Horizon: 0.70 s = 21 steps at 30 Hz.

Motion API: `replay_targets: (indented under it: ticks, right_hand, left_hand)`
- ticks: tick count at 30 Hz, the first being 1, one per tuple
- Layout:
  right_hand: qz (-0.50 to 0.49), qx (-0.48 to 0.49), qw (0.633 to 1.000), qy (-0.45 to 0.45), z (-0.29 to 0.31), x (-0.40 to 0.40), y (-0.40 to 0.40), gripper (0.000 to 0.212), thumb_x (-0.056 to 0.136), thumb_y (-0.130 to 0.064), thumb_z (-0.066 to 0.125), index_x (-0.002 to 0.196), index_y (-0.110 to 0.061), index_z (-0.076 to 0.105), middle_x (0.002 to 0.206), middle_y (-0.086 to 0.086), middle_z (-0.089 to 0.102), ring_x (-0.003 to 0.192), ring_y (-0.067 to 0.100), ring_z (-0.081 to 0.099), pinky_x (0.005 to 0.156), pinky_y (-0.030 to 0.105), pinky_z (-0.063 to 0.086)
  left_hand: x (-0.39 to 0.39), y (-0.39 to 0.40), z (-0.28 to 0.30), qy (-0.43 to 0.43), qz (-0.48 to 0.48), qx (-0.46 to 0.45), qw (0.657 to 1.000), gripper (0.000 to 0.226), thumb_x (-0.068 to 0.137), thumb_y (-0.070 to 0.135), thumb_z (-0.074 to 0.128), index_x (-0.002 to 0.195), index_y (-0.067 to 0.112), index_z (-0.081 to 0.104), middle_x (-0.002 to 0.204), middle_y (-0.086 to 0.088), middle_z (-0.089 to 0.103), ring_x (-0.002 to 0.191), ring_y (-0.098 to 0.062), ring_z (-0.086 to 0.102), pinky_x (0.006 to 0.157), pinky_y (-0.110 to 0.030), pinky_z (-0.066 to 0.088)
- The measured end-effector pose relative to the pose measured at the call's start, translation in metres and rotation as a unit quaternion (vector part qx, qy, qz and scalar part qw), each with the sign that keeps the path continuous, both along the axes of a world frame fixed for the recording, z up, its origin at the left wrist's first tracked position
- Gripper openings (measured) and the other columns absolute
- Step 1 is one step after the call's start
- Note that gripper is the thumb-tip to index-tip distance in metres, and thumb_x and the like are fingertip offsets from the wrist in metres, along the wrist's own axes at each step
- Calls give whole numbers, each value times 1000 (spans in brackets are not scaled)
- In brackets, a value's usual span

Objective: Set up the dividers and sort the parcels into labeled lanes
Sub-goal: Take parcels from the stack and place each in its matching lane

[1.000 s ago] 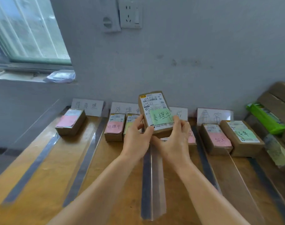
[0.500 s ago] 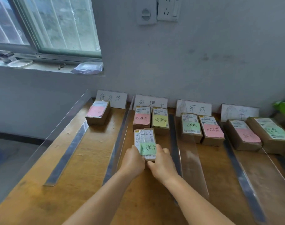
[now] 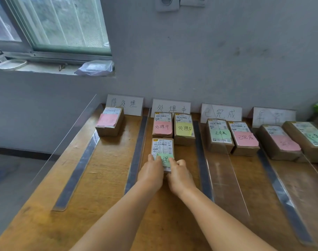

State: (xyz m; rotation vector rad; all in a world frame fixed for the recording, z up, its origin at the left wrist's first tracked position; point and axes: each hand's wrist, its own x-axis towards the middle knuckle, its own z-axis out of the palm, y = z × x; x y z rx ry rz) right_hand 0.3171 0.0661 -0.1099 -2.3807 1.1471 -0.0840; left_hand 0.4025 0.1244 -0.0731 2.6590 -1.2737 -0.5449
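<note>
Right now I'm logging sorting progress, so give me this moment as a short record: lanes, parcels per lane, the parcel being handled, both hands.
lane signs: four white cards along the wall
first lane from left: one parcel with pink note
second lane: pink-note parcel, yellow-note parcel, and green-note parcel in front of the pink one
third lane: two parcels, green note and pink note
fourth lane: two parcels, right one partly cut off
left hand: holds the green-note parcel's near left edge
right hand: holds its near right edge
dividers: clear strips between lanes
</note>
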Motion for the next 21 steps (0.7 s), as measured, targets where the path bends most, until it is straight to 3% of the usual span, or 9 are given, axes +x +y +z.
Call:
replay_targets:
  ticks: [3,5,9,13,21]
  right_hand:
    - [0,28,1000,10,12,0,3,62,94,-20,53,148,-23,21,134,2,34,115,20,44,87,29,48]
    - [-5,24,1000,19,21,-4,4,69,91,-16,57,149,-22,19,143,2,31,125,23,37,98,35,44]
    - [7,-34,999,21,33,-24,0,75,93,-23,58,151,-18,12,158,0,16,144,21,13,115,36,17]
    - [-15,-72,997,31,50,-56,-2,82,92,-35,58,152,-20,3,160,-1,3,147,18,-1,116,36,2]
    - [-90,-129,987,-2,81,-141,-1,84,90,-40,60,152,-21,7,159,-1,11,146,17,3,115,35,3]
  left_hand:
    - [3,-2,1,-22,-19,-4,1000,38,90,9,57,126,14,44,128,-9,42,108,-24,51,84,-34,51]
    - [3,-2,-1,-39,-39,-1,998,39,90,9,57,127,13,43,129,-8,42,115,-24,46,87,-35,49]
    - [-1,-2,6,-66,-88,-11,994,62,88,15,62,141,18,30,135,-7,42,124,-24,41,92,-34,46]
    - [-13,-3,23,-71,-132,-58,987,68,90,31,60,146,21,24,143,-3,40,131,-24,38,98,-35,42]
    - [-84,-7,52,-66,-212,-98,970,73,91,33,58,150,24,16,155,-1,25,143,-24,19,113,-40,28]
